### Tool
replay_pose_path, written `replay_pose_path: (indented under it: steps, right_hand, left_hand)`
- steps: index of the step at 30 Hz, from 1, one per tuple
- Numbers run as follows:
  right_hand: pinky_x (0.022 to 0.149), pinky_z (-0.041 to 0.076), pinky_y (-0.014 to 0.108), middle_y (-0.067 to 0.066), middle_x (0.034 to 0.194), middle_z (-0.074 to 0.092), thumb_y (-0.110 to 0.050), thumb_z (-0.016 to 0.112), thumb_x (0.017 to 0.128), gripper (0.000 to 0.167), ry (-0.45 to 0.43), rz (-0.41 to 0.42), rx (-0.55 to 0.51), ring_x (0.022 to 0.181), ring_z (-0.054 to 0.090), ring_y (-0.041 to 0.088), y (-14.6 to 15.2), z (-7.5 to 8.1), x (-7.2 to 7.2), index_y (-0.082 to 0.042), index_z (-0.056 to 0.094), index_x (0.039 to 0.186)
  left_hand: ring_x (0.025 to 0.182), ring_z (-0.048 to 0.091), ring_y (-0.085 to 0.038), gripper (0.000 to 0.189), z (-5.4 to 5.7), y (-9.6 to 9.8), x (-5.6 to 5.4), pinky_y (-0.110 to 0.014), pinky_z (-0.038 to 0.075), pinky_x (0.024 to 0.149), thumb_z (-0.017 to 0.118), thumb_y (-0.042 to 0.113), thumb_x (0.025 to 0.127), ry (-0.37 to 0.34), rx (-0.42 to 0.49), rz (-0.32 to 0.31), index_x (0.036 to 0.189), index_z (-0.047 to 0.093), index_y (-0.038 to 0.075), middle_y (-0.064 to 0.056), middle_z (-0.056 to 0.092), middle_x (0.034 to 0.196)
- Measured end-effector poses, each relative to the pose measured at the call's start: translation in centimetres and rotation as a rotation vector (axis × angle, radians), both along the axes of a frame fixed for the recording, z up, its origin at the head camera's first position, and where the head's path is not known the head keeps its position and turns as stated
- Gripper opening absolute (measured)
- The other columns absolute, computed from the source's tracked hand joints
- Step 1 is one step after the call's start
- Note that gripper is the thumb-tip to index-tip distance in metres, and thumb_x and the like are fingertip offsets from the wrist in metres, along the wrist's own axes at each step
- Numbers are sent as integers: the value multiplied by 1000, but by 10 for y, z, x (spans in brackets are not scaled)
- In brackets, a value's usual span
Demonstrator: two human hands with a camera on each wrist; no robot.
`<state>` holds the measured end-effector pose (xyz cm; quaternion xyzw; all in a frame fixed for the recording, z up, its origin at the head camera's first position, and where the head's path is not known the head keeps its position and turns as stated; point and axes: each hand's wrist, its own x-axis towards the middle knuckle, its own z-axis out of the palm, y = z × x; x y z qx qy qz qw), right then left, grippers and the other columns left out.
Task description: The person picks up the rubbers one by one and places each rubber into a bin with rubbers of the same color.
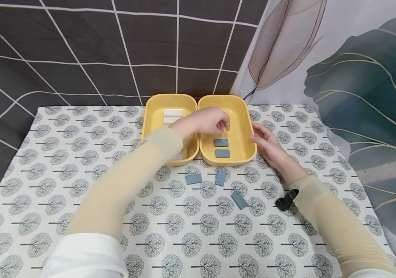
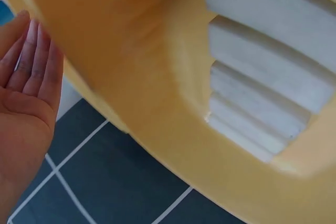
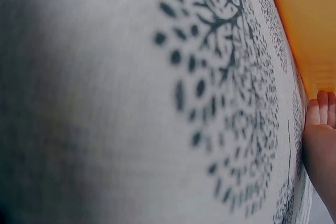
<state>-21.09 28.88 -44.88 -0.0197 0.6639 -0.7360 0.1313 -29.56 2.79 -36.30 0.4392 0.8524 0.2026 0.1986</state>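
My left hand [image 1: 213,119] hangs over the right yellow bin [image 1: 248,156], fingers bent loosely downward. No piece shows in its grip. Below the fingertips, two blue-grey rectangular tiles [image 1: 222,153] lie in that bin, one behind the other. In the left wrist view the left hand [image 2: 26,93] shows its palm beside a yellow wall; a bit of blue at the frame's edge is too cut off to identify. My right hand [image 1: 269,144] touches the right bin's outer side at the rim. Its fingers [image 3: 323,109] lie fairly straight against the wall in the right wrist view.
Beside it stands the left yellow bin [image 1: 149,112], holding several white blocks [image 1: 172,113]. Three more blue-grey tiles lie on the tree-print cloth in front: a left one [image 1: 193,178], a middle one [image 1: 220,177] and a right one [image 1: 239,199]. A dark gridded curtain [image 1: 90,46] hangs behind.
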Motion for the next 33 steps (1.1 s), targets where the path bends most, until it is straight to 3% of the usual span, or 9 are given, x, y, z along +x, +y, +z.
replay_pose_path:
  steps: [8,13,20,27,33]
  right_hand:
    - [108,52,13,-7,139,57,2,50,106,61,-2,0,-4,125,57,7,1,-1,0,2,28,162]
    - [108,53,13,-7,140,57,1,50,106,60,9,3,-3,126,58,7,1,-2,0,2,29,162]
    - [108,53,13,-8,140,58,0,51,106,60,8,0,8,126,58,7,2,-2,0,1,30,162]
    - [107,53,14,-8,137,58,2,50,106,59,-2,-2,-3,124,58,6,0,-2,0,2,30,162]
    - [107,53,13,-8,138,57,1,50,106,60,4,-7,6,124,58,6,1,-2,0,3,28,162]
  left_hand:
    - [99,68,-21,18,18,-11,14,-27,58,96,70,0,96,-37,109,-5,113,75,-1,-12,76,104]
    - [98,69,-20,16,22,-20,27,-25,59,94,70,1,97,-84,192,10,112,76,0,-10,77,106]
    - [96,69,-17,14,27,-38,49,-25,60,92,72,2,96,-101,213,40,110,76,3,-8,77,103]
    - [95,69,-16,12,26,-57,75,-26,61,92,71,5,97,-90,225,100,107,77,7,-9,78,107]
    - [93,70,-15,12,16,-67,95,-24,61,89,73,4,96,-65,258,156,106,77,7,-6,78,103]
